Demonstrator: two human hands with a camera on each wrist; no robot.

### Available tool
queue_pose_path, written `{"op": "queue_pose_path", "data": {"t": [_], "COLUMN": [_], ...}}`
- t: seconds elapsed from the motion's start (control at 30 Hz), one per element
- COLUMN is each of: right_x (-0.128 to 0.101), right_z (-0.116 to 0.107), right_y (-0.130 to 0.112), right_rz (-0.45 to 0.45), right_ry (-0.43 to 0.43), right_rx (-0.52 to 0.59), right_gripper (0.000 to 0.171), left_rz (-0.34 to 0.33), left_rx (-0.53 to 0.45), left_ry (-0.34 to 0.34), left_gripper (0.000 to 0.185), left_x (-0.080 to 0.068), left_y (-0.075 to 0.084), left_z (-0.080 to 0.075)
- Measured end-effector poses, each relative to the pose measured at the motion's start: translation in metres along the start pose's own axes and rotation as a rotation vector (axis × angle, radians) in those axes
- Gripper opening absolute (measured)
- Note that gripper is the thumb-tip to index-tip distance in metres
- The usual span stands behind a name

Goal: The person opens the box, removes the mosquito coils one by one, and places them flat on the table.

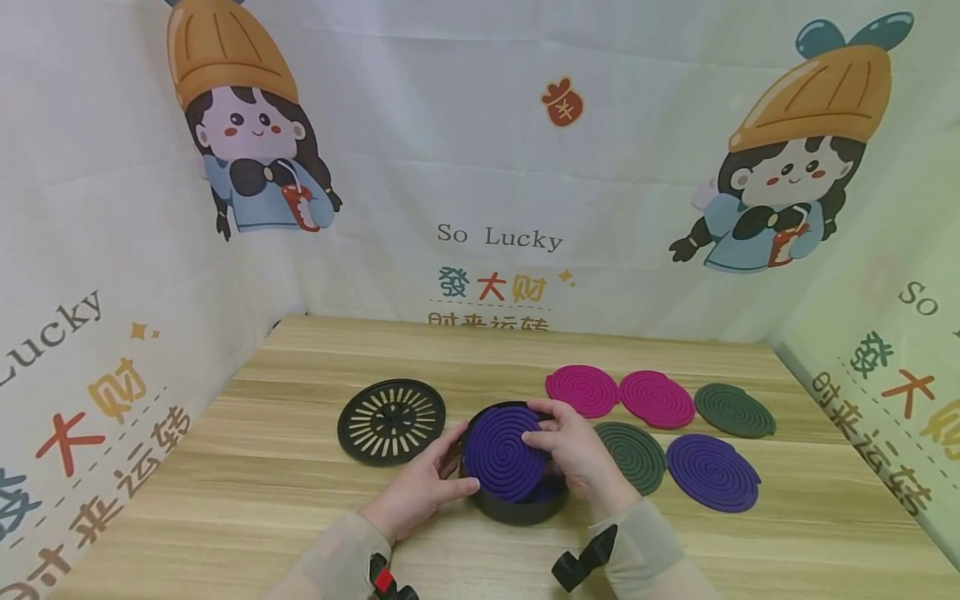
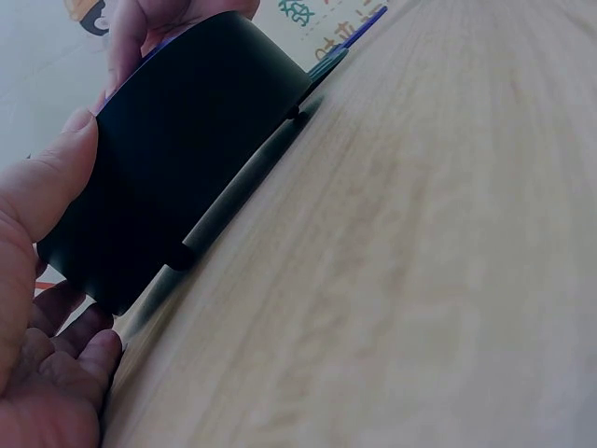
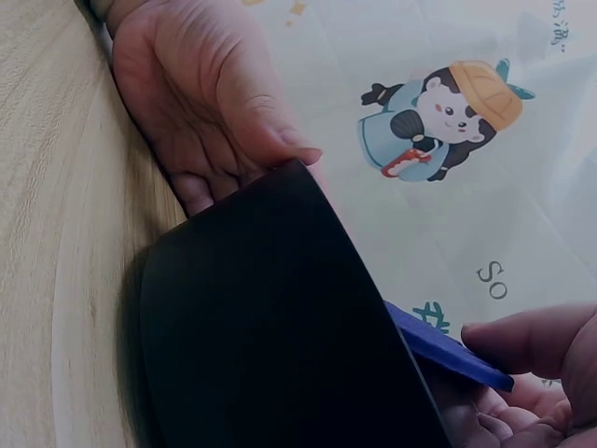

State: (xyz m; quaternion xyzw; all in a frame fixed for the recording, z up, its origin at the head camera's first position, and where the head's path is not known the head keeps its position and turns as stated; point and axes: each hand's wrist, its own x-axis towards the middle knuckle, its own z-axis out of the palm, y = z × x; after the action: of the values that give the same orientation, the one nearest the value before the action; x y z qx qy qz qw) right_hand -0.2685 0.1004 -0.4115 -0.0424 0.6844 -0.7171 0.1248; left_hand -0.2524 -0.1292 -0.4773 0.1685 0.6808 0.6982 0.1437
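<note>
A round black container (image 1: 525,507) stands on the wooden table (image 1: 262,467) in front of me. My left hand (image 1: 435,471) grips its left wall, thumb on the near side. A purple spiral coil (image 1: 504,450) lies tilted in the container's mouth, and my right hand (image 1: 553,432) pinches its right edge. In the left wrist view the container (image 2: 177,159) fills the left, with my left hand's thumb (image 2: 47,182) against it. The right wrist view shows the container (image 3: 270,327), the coil's edge (image 3: 448,355) and my left hand (image 3: 205,103) behind.
A black slotted lid (image 1: 392,421) lies flat to the left of the container. To the right lie several more coils: two magenta (image 1: 582,390) (image 1: 657,398), two dark green (image 1: 734,409) (image 1: 636,457) and one purple (image 1: 712,472). Printed cloth walls (image 1: 480,167) enclose the table.
</note>
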Motion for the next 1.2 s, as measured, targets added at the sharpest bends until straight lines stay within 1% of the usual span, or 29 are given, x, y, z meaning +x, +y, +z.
{"op": "queue_pose_path", "data": {"t": [0.13, 0.27, 0.43, 0.73, 0.97, 1.07, 1.2], "right_x": [0.0, 0.001, 0.001, 0.003, 0.004, 0.003, 0.001], "right_z": [0.001, 0.0, -0.003, -0.021, -0.033, -0.039, -0.049], "right_y": [0.0, 0.001, -0.001, -0.001, 0.0, -0.001, -0.004], "right_rz": [-0.006, -0.015, -0.011, -0.004, 0.007, 0.006, -0.008], "right_ry": [0.035, 0.047, 0.06, 0.065, 0.035, 0.023, 0.035], "right_rx": [0.006, 0.014, 0.058, 0.118, 0.193, 0.201, 0.201], "right_gripper": [0.047, 0.046, 0.046, 0.047, 0.046, 0.044, 0.041], "left_rz": [0.005, 0.003, 0.001, 0.007, 0.007, 0.01, 0.013], "left_rx": [0.004, 0.001, -0.014, 0.016, 0.029, 0.041, 0.054], "left_ry": [0.002, 0.006, 0.002, 0.015, 0.022, 0.027, 0.031], "left_gripper": [0.093, 0.094, 0.094, 0.094, 0.093, 0.092, 0.091], "left_x": [0.0, 0.0, 0.0, 0.0, 0.001, 0.001, 0.001], "left_y": [0.0, 0.0, 0.001, -0.002, -0.003, -0.003, -0.002], "left_z": [0.0, 0.0, 0.001, -0.001, -0.001, -0.001, -0.001]}}
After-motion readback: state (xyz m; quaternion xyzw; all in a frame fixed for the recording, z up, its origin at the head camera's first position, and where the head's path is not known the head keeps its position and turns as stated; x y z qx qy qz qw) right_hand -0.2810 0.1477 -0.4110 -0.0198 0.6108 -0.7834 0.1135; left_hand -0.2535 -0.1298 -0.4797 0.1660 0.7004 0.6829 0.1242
